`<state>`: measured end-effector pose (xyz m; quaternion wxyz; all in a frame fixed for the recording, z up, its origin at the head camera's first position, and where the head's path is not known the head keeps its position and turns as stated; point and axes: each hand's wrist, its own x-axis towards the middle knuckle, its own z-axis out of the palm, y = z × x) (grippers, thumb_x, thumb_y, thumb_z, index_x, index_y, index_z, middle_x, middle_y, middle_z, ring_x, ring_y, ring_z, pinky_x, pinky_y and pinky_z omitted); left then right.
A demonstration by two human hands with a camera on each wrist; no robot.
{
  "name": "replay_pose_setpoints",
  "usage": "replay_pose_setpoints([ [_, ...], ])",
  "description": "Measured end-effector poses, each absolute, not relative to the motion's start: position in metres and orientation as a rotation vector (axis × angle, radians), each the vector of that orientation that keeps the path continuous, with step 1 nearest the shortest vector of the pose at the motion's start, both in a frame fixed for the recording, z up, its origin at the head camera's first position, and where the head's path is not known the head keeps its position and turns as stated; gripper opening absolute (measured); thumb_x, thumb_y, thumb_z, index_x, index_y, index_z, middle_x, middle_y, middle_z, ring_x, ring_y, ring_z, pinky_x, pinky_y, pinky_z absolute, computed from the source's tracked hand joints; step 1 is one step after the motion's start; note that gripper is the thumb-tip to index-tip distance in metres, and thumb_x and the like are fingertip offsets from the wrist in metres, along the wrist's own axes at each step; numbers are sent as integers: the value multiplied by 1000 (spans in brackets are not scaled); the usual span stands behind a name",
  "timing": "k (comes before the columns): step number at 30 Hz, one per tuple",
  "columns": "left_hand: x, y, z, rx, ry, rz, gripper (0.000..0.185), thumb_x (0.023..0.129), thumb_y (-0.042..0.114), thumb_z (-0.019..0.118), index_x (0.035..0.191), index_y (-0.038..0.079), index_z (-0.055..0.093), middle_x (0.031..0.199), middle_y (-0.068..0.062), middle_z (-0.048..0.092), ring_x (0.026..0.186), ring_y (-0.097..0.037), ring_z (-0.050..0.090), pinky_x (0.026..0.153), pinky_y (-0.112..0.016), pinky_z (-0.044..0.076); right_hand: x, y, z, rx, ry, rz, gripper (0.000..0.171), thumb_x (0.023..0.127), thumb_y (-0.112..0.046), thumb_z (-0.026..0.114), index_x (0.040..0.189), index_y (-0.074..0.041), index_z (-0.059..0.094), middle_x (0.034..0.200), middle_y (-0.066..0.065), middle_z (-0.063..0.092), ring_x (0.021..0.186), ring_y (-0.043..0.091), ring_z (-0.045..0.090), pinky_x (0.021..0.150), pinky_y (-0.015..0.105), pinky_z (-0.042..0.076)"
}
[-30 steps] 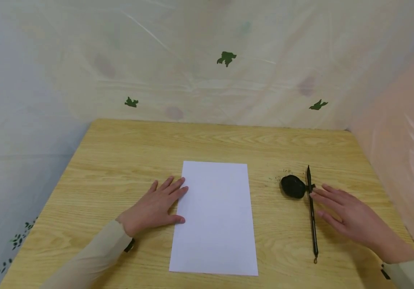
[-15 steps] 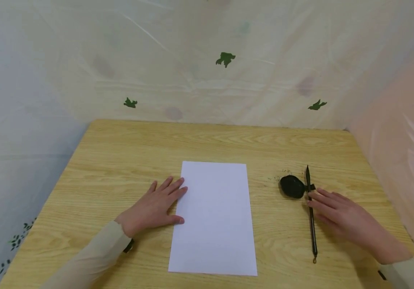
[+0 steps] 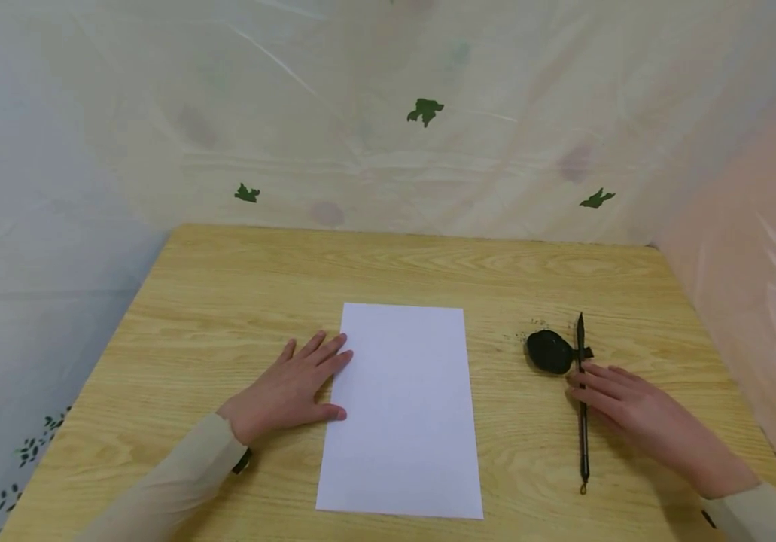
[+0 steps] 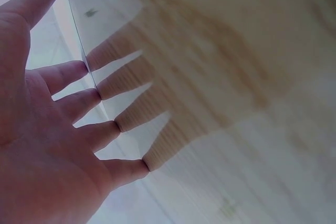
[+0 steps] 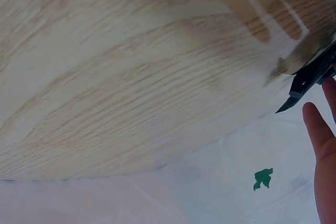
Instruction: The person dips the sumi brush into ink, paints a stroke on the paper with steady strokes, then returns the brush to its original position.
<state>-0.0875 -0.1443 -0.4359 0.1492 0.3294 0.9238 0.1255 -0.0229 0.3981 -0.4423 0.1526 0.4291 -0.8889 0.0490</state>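
A white sheet of paper lies lengthwise on the wooden table. My left hand rests flat beside it, fingers straight, fingertips and thumb touching the sheet's left edge. In the left wrist view the left hand shows spread fingers pressed on the surface. To the right lies a thin black pen with a round black dish against its far end. My right hand lies with straight fingers across the pen's shaft. The right wrist view shows a fingertip near the pen's black tip.
Pale plastic sheeting with green leaf shapes walls the table at the back and on both sides. Small dark specks lie on the wood by the dish. The table's far edge runs right below the sheeting.
My right hand has slid left and nearer, coming down so its fingers lie across the pen. The pen has turned slightly. The left hand and paper have stayed still.
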Motion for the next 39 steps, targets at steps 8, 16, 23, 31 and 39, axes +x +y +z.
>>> replay_pose_setpoints([
  [8, -87, -145, -436, 944, 2649, 370, 90, 92, 58, 72, 161, 12, 38, 171, -8, 23, 158, -38, 12, 117, -73, 16, -25, 396, -446, 1269, -2546, 99, 69, 114, -29, 8, 122, -5, 73, 130, 16, 67, 154, 6, 18, 124, 23, 8],
  [16, -88, -144, -436, 940, 2641, 371, 90, 92, 59, 71, 162, 13, 37, 171, -8, 22, 158, -38, 12, 117, -73, 16, -24, 394, -448, 1257, -2525, 65, 67, 115, -22, 7, 119, -4, 71, 131, 17, 65, 148, 18, 37, 124, 24, 9],
  [23, -88, -144, -436, 937, 2640, 368, 90, 92, 58, 72, 162, 13, 38, 171, -8, 22, 158, -37, 11, 116, -73, 16, -24, 393, -447, 1229, -2547, 56, 69, 114, -23, 6, 115, -5, 72, 131, 18, 64, 119, 34, 58, 122, 20, 6],
  [31, -89, -144, -437, 939, 2637, 376, 91, 91, 58, 73, 161, 12, 38, 171, -8, 22, 158, -38, 11, 116, -74, 16, -23, 394, -446, 1246, -2540, 15, 72, 114, -21, 2, 114, -4, 71, 130, 18, 64, 117, 35, 57, 122, 19, 3],
  [39, -88, -144, -433, 932, 2639, 372, 91, 91, 59, 73, 161, 12, 39, 171, -8, 23, 158, -38, 12, 116, -74, 16, -19, 393, -443, 1207, -2522, 41, 66, 115, -18, 5, 120, -3, 69, 131, 20, 64, 130, 30, 52, 124, 22, 8],
])
